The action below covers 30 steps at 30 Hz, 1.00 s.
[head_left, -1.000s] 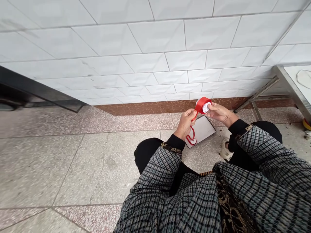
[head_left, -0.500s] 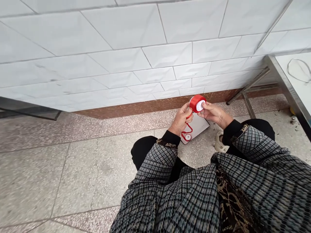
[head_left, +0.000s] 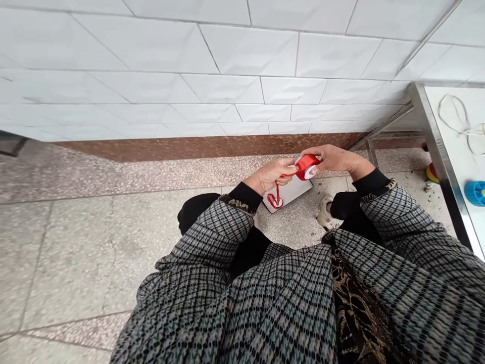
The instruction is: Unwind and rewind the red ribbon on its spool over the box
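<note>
My right hand (head_left: 333,159) is closed around a roll of red ribbon (head_left: 305,164), its fingers over the top and thumb on the white round label. My left hand (head_left: 271,174) pinches the red ribbon at the roll's left side, and its fingertips touch the roll. Below that hand, a loose length of ribbon (head_left: 278,191) dangles towards a small white disc with red around it. Under both hands a flat white board or box (head_left: 293,193) lies on the floor; my hands cover part of it.
A metal-edged white table (head_left: 435,136) stands at the right, bearing a thin looped cord (head_left: 454,114) and a blue round plastic item (head_left: 475,193). Beneath it is a yellow and red object (head_left: 432,173). A white tiled wall (head_left: 227,50) rises ahead. My shoe (head_left: 326,212) rests near the board.
My right hand has turned over the top of the roll, tilting its label downwards. My left hand has shifted left and lies flatter. The view has swung right, showing more of the table.
</note>
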Motion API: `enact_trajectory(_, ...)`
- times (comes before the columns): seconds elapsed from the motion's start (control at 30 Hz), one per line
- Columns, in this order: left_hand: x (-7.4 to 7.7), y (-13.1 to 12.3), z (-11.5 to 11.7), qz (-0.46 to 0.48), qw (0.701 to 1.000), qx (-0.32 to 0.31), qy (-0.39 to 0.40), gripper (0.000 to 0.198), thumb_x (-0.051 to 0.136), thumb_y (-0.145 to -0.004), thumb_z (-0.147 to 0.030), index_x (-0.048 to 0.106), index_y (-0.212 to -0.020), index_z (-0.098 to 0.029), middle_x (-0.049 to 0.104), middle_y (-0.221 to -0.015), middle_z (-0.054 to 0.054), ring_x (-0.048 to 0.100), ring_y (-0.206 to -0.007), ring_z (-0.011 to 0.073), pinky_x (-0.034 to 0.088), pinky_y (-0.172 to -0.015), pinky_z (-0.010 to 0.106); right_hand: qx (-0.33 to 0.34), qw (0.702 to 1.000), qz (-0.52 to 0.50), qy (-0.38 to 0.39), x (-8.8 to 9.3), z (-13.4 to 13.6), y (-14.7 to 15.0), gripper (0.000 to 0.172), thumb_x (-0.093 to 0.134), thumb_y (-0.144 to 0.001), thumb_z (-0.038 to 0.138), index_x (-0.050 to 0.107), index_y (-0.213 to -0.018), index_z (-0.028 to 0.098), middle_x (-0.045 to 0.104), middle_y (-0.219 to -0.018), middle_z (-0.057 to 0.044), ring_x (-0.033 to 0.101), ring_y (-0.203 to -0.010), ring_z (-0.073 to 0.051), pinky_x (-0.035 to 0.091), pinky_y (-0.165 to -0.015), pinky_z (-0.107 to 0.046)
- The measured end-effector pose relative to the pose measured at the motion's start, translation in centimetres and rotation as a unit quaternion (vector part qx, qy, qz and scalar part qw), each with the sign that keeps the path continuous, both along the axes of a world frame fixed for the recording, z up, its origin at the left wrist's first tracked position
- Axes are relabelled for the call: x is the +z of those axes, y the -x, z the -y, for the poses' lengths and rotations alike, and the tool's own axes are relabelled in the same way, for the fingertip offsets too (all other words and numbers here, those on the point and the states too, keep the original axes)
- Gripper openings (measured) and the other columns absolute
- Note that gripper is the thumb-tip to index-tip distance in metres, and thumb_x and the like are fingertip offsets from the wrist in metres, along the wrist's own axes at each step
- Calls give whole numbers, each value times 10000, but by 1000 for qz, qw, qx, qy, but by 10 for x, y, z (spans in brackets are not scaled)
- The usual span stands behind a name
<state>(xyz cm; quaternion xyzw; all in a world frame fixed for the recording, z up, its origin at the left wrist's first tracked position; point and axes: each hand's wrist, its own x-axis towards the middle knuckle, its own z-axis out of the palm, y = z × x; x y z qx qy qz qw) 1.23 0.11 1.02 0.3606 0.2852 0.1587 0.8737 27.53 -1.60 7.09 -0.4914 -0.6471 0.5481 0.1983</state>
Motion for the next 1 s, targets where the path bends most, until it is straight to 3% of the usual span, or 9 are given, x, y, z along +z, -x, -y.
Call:
enact_trajectory(0.1,6,4,7,12,992,118,-41,386,1023,-791,-306,767,-1049,-176,513,-609,-81,339,-461,43,183,-473,207,-55,998,-35,-20,-3,3,-2,434,1045,-713,194,913,-1113,299,831,-1073,-11,734,-1083,-296,588,-1079,-462)
enact_trajectory(0.2,9,8,11,-10,983,175,-62,431,1051,-713,-410,730,-875,-173,588,-623,-43,473,-508,73,315,-505,207,-77,995,-64,5,-4,4,-5,493,1071,-682,202,909,-1142,276,831,-1084,-18,740,-1037,-266,599,-1053,-433)
enact_trajectory(0.3,10,11,15,-26,985,160,-58,526,1070,-635,-522,723,-801,-162,681,-695,10,587,-575,113,431,-560,240,-71,989,-119,46,-4,1,-7,486,1073,-726,266,900,-1181,262,846,-1102,-21,748,-979,-224,610,-993,-384)
enact_trajectory(0.5,14,22,18,-11,986,146,-81,566,1075,-613,-557,758,-859,-158,705,-732,-2,579,-606,98,421,-588,221,-60,972,-208,94,-12,-5,-5,567,1121,-736,375,888,-1233,233,873,-1114,-41,767,-943,-195,621,-891,-315)
enact_trajectory(0.73,11,23,18,-6,984,169,-54,564,1088,-567,-480,826,-929,-136,801,-856,58,701,-708,144,553,-702,262,-87,968,-223,75,-12,-8,-3,595,1151,-686,429,906,-1191,235,883,-1051,-29,761,-876,-197,606,-814,-287)
enact_trajectory(0.8,11,22,17,3,985,166,-42,519,1077,-582,-451,828,-912,-137,789,-823,60,681,-673,141,530,-662,254,-86,968,-226,73,-11,-9,-4,621,1164,-659,436,903,-1184,232,885,-1046,-31,758,-860,-190,602,-798,-278)
enact_trajectory(0.93,11,22,17,-4,985,157,-72,407,1026,-707,-453,768,-763,-144,613,-621,-9,484,-533,75,358,-548,206,-92,961,-244,88,-11,-9,-6,637,1174,-640,448,891,-1172,243,878,-1020,-24,755,-833,-180,614,-777,-273)
enact_trajectory(1.0,10,23,17,-5,985,149,-88,398,1009,-750,-460,761,-760,-148,631,-644,0,509,-559,83,379,-571,211,-100,955,-263,96,-12,-7,-5,676,1180,-626,459,879,-1190,239,875,-1016,-30,759,-819,-181,625,-772,-280)
